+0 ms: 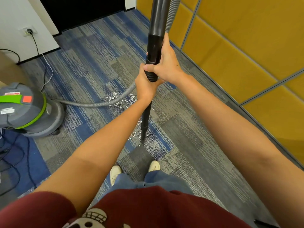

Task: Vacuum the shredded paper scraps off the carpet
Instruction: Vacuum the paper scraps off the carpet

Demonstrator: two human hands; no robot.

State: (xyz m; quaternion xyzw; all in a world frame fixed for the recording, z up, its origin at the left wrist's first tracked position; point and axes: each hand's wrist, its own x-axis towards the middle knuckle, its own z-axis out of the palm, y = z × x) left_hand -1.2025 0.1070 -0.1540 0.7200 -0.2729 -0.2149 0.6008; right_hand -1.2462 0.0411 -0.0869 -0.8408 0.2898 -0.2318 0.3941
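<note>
Your left hand (144,84) and right hand (166,65) gripped the black plastic wand (155,22), grey ribbed hose (92,104) crossing white paper scraps (126,100) behind it.

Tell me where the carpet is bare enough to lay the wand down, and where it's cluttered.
Bare carpet runs between the wand and the yellow wall panels, and ahead between the paper scraps and the dark doorway. Crowded: scraps around the hose and wand tip; cables beside the vacuum canister.
</note>
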